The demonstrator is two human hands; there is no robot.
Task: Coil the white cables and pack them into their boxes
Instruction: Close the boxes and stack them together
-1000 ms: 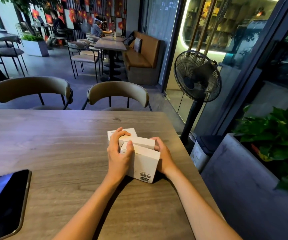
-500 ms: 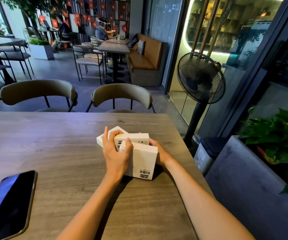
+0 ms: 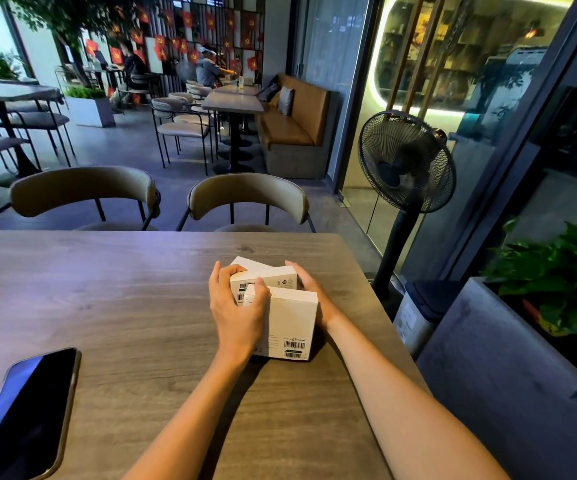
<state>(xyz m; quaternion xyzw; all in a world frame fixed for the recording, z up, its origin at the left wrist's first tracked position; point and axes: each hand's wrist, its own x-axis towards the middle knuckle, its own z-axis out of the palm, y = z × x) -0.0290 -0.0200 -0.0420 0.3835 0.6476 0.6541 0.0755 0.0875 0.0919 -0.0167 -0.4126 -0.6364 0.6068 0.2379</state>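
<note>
Three white boxes stand bunched together on the wooden table (image 3: 107,289). The front box (image 3: 292,323) shows barcode labels at its lower edge. Behind it is the middle box (image 3: 273,277), and only a corner of the back box (image 3: 245,262) shows. My left hand (image 3: 235,310) grips the left side of the group, with fingers curled over the middle box and the thumb on the front box. My right hand (image 3: 309,289) presses against the right side with fairly straight fingers. No cable is visible.
A dark phone (image 3: 27,414) lies face up near the table's front left. Two padded chairs (image 3: 245,199) stand at the far edge. Right of the table are a standing fan (image 3: 405,161), a small bin (image 3: 418,306) and a planter with green leaves (image 3: 557,271).
The two rear boxes have been turned and pushed closer behind the front box. My right hand's fingers slid further along the right side. The view tilted up slightly.
</note>
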